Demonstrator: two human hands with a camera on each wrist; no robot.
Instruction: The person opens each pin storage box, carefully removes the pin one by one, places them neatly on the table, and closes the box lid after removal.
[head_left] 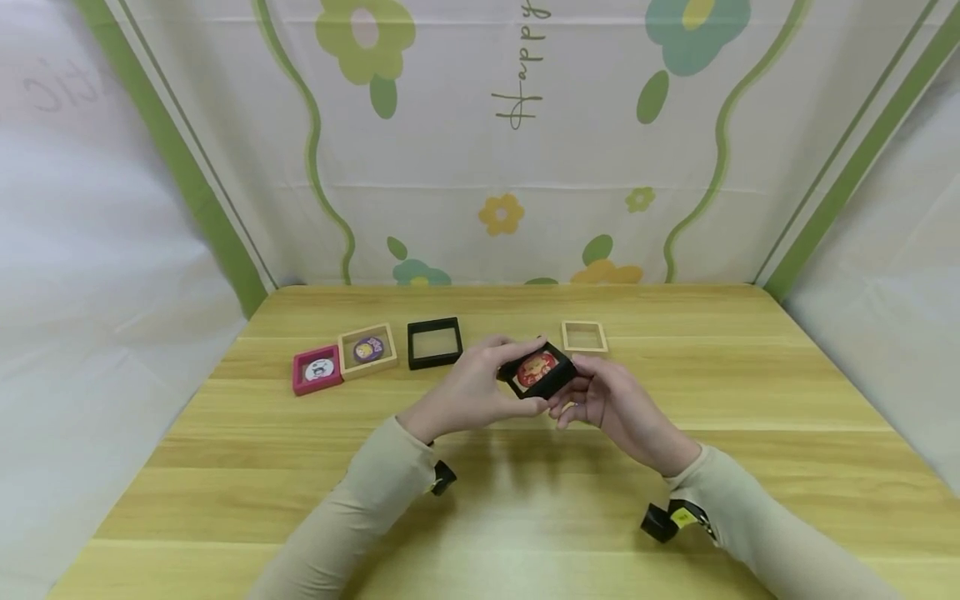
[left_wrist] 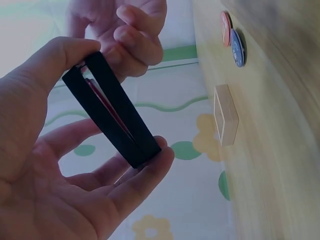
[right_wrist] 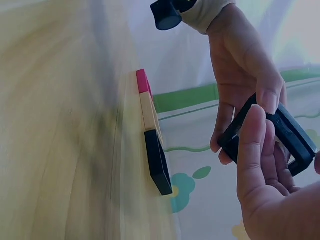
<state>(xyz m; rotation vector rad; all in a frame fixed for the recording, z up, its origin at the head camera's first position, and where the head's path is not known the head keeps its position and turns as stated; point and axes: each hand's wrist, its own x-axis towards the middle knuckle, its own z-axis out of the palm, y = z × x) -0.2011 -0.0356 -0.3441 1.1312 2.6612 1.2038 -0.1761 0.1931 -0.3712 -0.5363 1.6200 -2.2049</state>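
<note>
My left hand (head_left: 483, 387) grips a small black display frame (head_left: 546, 379) by its edges, thumb on one side and fingers on the other. A red round badge (head_left: 536, 368) with a cartoon picture shows inside it. Edge-on in the left wrist view, the black frame (left_wrist: 112, 110) has a slot with the badge's red rim (left_wrist: 107, 102) between its two sides. My right hand (head_left: 622, 408) is at the frame's right corner, its fingers loosely bent. One fingertip seems to touch that corner. In the right wrist view, the right fingers (right_wrist: 250, 145) partly cover the frame.
On the left of the wooden table (head_left: 247, 467) stand a pink frame (head_left: 297, 377) and a light wooden frame (head_left: 390, 360), each with a badge. Beside them is a black frame (head_left: 435, 362); a small wooden frame (head_left: 584, 349) lies farther right. Red (left_wrist: 226, 29) and blue badges (left_wrist: 238, 48) lie on the tabletop.
</note>
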